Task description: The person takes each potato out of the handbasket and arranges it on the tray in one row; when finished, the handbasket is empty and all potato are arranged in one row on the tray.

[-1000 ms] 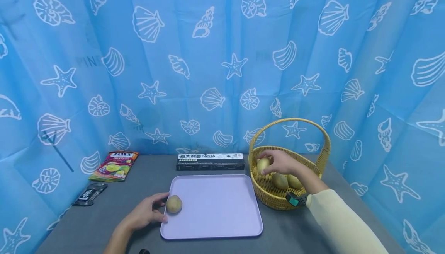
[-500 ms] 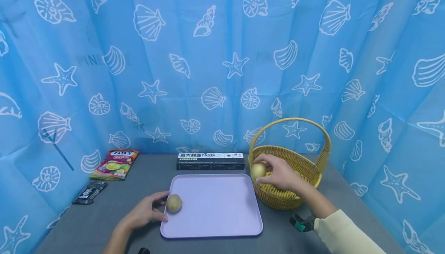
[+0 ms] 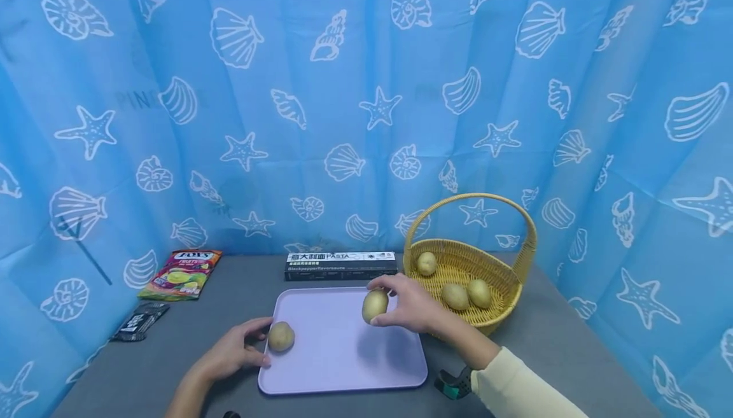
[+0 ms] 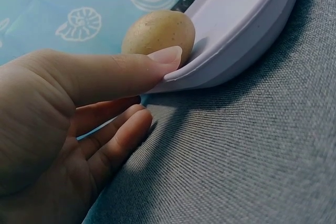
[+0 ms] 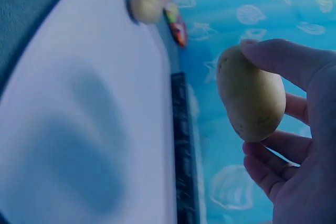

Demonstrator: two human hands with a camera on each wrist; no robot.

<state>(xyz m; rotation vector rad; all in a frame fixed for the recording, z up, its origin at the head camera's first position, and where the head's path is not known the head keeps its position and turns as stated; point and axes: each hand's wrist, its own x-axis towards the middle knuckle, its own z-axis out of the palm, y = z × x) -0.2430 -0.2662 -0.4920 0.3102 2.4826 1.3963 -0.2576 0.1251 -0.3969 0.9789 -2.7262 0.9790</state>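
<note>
In the head view, my right hand (image 3: 409,303) pinches a potato (image 3: 375,306) above the right half of the lilac tray (image 3: 343,376). The right wrist view shows this potato (image 5: 251,95) between thumb and fingers, apart from the tray. My left hand (image 3: 231,351) lies at the tray's left edge, fingers spread and relaxed. A second potato (image 3: 281,337) rests on the tray close by that hand. Seen from the left wrist, the thumb (image 4: 121,74) touches the rim in front of that potato (image 4: 160,32); the other fingers are outside the tray.
A yellow wicker basket (image 3: 498,262) with an arched handle stands right of the tray and holds several potatoes. Behind the tray lies a black pasta box (image 3: 340,270). A candy bag (image 3: 182,275) and a small black packet (image 3: 140,321) lie at left. A blue curtain (image 3: 343,119) hangs behind.
My right hand has lifted a potato out of the basket and carried it left, over the tray. The left hand has stayed at the tray's edge.
</note>
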